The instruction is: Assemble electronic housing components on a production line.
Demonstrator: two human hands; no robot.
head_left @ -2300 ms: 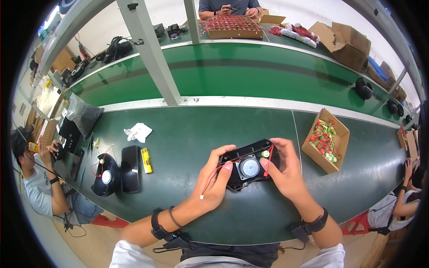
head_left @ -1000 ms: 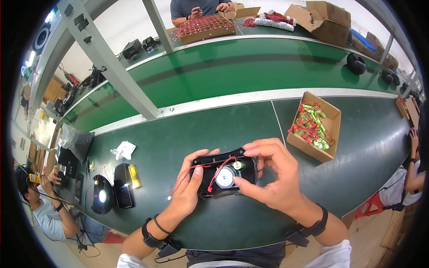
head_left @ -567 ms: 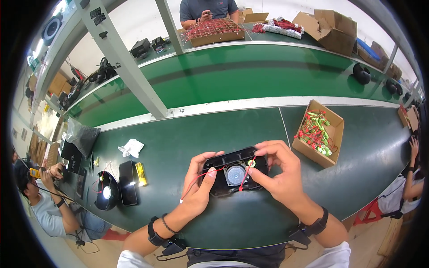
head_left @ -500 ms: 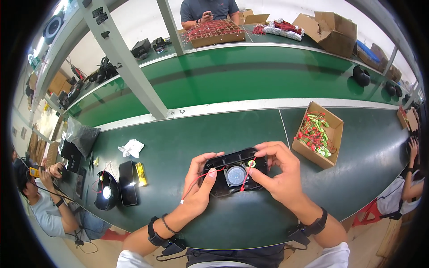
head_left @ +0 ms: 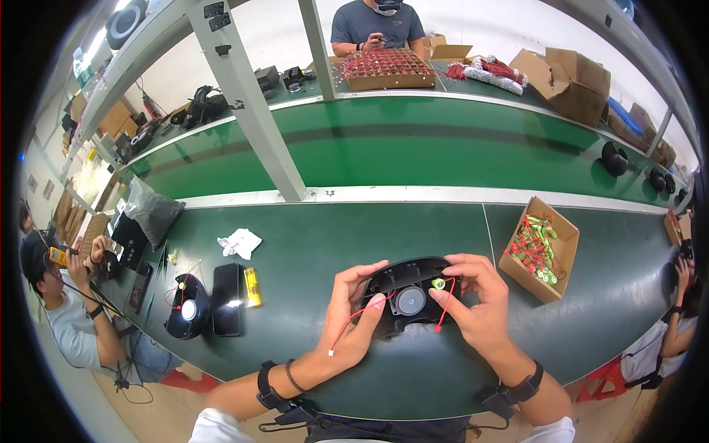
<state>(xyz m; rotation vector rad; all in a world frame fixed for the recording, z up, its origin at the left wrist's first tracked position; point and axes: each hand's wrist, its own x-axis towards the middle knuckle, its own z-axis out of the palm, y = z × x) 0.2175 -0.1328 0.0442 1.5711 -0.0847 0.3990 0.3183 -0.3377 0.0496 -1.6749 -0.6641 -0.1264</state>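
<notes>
My left hand (head_left: pixel 350 314) and my right hand (head_left: pixel 480 301) grip a curved black speaker housing (head_left: pixel 402 277) from both sides, tilted with its hollow inside facing me. A round grey speaker driver (head_left: pixel 410 301) sits in its middle. Beside the driver, near my right thumb, shows the end of a green battery cell (head_left: pixel 439 283). Red wire with a red plug (head_left: pixel 438 328) hangs down from there. My left thumb lies by another red wire (head_left: pixel 347 322), which ends in a white plug (head_left: pixel 331 353). My fingertips behind the housing are hidden.
At right stands a cardboard box (head_left: pixel 540 289) of green cells with red leads. Leftward lie a yellow cell (head_left: pixel 252 286), a phone (head_left: pixel 227 299), another black housing (head_left: pixel 187 306) and white tissue (head_left: pixel 239 243). A green conveyor belt (head_left: pixel 443 155) runs beyond; co-workers sit around.
The housing has tipped so its curved far wall shows more. My right thumb has moved off the red wire, whose plug now hangs lower right. The whole view has shifted slightly.
</notes>
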